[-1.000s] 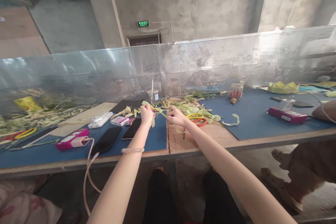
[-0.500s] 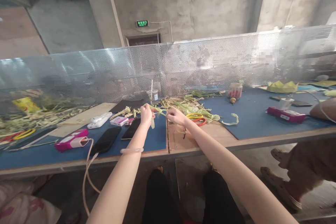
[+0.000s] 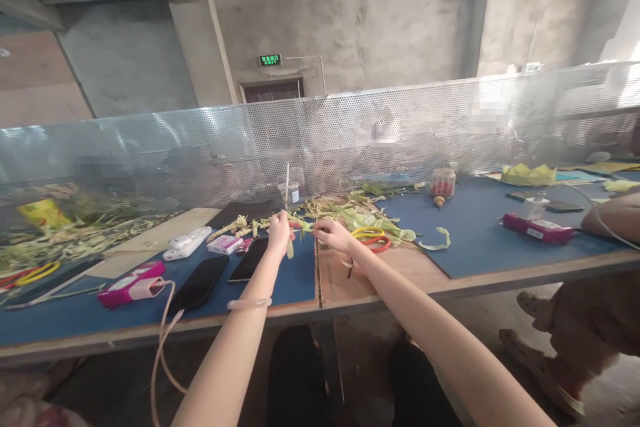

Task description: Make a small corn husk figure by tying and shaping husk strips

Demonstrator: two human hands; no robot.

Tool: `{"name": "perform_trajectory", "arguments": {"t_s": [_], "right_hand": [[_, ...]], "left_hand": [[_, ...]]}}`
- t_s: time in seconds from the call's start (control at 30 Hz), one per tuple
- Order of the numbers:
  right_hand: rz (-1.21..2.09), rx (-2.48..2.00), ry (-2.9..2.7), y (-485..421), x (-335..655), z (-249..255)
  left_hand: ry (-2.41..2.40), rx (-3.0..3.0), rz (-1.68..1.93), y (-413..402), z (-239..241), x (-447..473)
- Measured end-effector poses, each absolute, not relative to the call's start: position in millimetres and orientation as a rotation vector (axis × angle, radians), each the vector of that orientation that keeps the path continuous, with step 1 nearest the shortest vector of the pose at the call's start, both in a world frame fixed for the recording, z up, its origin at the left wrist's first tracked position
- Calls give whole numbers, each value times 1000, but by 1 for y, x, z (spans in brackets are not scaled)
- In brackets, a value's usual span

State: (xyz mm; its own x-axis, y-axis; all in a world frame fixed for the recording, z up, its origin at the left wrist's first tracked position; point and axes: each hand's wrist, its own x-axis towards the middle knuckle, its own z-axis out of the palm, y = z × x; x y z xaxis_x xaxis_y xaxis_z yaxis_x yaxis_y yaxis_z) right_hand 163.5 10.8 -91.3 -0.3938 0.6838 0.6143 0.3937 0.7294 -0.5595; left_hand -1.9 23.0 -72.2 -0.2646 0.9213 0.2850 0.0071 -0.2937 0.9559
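The thin, pale-green leafy strip (image 3: 305, 227), pinched by the left hand (image 3: 279, 233) and, opposite it, the right hand (image 3: 332, 235), could tear between them if pulled too hard.

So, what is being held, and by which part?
Left hand and right hand hold pale green plant strips from either side; exact parts gripped unclear.

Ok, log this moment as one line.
left grip: closed on green strips; right grip: at same strips; near right: yellow-and-orange scissor handles, leafy pile; near left: dark phone
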Motion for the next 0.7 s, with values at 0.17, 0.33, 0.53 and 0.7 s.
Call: {"name": "perform_trajectory", "arguments": {"t_s": [0.17,0.33,0.53,0.7], "right_hand": [[450,-855,-2025,9,164,-91],[448,-850,-2072,10,164,-91],[412,-869,-2042,11,163,-93],[336,-848,-1992,10,165,-93]], "left_hand": [[1259,1263,1657,21,-71,0],[1259,1240,1630,22,-71,0],[1253,1236,1639,19,-70,1],[1184,1266,1619,13,-67,4]]}}
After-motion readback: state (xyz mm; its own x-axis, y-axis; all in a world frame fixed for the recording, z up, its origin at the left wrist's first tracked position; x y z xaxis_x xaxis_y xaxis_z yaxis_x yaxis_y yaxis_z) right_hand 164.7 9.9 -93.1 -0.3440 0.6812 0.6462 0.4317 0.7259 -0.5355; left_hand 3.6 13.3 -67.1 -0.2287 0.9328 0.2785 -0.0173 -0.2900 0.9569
